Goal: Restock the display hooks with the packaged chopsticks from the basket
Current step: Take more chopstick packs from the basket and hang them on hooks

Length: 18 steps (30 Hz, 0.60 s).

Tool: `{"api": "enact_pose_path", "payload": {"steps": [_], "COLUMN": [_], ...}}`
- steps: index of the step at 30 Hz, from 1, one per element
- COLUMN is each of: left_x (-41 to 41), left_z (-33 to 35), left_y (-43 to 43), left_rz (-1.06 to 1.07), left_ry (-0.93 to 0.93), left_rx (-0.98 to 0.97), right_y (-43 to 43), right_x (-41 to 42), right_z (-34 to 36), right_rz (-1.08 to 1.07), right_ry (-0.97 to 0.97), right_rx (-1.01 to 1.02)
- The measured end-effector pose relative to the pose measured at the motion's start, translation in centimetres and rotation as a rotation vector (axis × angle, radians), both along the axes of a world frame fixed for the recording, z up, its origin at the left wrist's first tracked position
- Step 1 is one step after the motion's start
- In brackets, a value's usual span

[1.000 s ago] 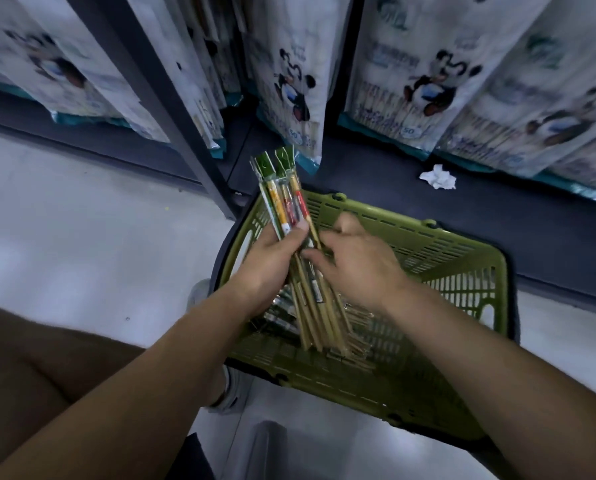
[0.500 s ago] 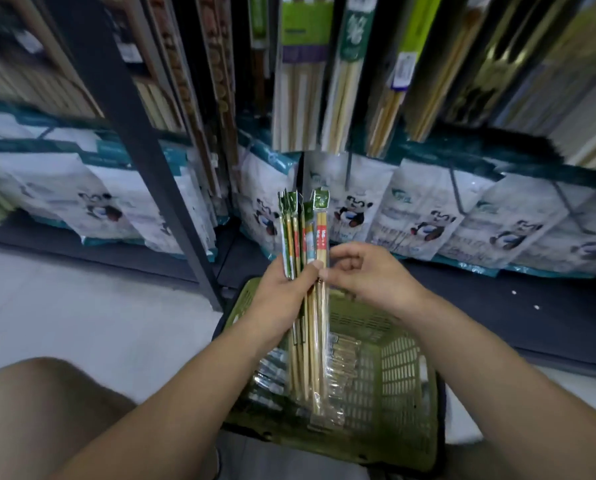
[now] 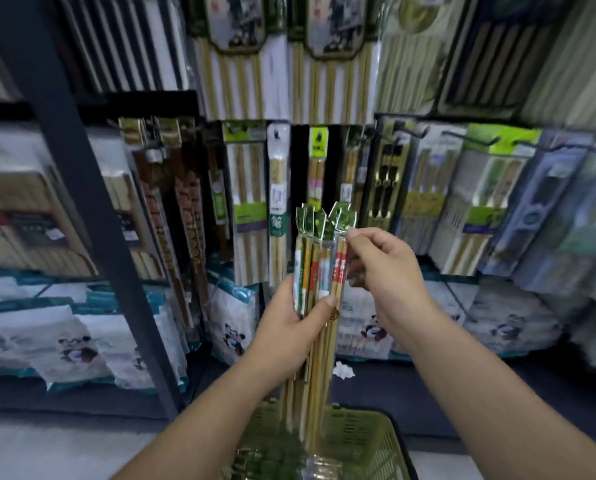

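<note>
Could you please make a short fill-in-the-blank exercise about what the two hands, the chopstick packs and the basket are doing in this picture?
1. The left hand grips a bundle of chopstick packs held ____ (upright/flat).
2. The right hand pinches the ____ header of the rightmost pack.
3. The plastic basket lies ____ the hands.
4. The crumpled white paper lies on the dark bottom ____.

Missing words: upright; green; below; shelf

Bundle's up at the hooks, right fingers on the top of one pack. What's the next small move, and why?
Probably peel that rightmost pack free: the left hand grips the bundle of chopstick packs upright, while the right hand pinches one green header; none is on a hook yet.
</note>
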<state>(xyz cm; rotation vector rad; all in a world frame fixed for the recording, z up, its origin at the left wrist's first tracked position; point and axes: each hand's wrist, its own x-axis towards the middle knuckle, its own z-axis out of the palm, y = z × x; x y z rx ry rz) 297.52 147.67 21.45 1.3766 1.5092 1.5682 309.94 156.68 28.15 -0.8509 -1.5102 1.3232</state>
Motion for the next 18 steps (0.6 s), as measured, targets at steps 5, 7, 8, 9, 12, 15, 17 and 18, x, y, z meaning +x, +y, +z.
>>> {"api": "enact_pose_path", "payload": {"steps": [5,7,8,9,12,15,17,18], "left_x": [0.5,0.6,0.5,0.4,-0.3,-0.8,-0.9,-1.0], "left_z": [3.4,4.3,4.5,4.9,5.5,6.1,6.3,6.3], "left_y": [1.9,2.4,2.7,3.0,3.8,4.3,4.4,4.4], "left_rz": [0.003,0.006,0.02,0.037,0.103,0.136,0.134,0.13], "left_ry": [0.013,0.01,0.005,-0.008,-0.046,-0.063,-0.045,-0.051], "left_rx": [0.074,0.088,0.091,0.101,0.102,0.095,0.072,0.072], "right_y": [1.2,1.9,2.4,2.8,4.0,5.1,5.8,6.1], "right_x": [-0.5,-0.6,-0.7,-0.9,-1.4,-1.8,-2.0,-2.1], "right_z": [3.9,5.2,5.9,6.5,7.6,7.9,8.0,8.0], "right_rz": [-0.065,-0.092,-0.102,-0.117,-0.167,-0.194,-0.213,-0.222], "right_ry": [0.093,0.106,0.114,0.118,0.114,0.078,0.068,0.067], "right_rx": [0.041,0.056,0.069,0.086,0.142,0.192,0.209,0.213]}}
